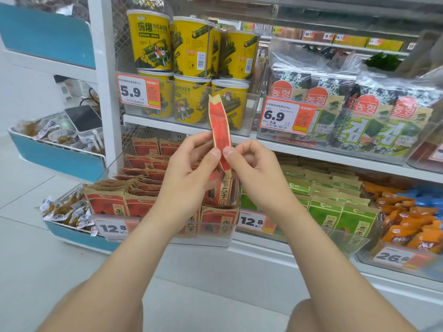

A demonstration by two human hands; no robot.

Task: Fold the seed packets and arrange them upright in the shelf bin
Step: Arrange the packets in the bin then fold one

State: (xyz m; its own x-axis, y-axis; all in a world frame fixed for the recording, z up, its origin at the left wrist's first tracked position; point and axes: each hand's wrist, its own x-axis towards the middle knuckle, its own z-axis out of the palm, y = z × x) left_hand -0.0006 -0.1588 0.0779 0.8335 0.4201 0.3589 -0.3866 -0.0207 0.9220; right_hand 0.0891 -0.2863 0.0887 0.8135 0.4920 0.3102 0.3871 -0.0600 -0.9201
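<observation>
- Red seed packet (219,130) with tan paper ends stands nearly upright and edge-on, rising above the fingers. Its lower end pokes out just beneath them.
- Left hand (189,168) pinches the packet's left face and right hand (254,168) pinches its right face, the two thumb tips almost touching.
- Clear shelf bin (215,236) sits below the fingers, partly hidden by the wrists. It holds more red packets (105,204), the front ones upright and those further back leaning.
- Green packets (335,212) fill the next bin, down and right of the fingers.
- Yellow tubs (191,49) stand on the shelf above the fingers.
</observation>
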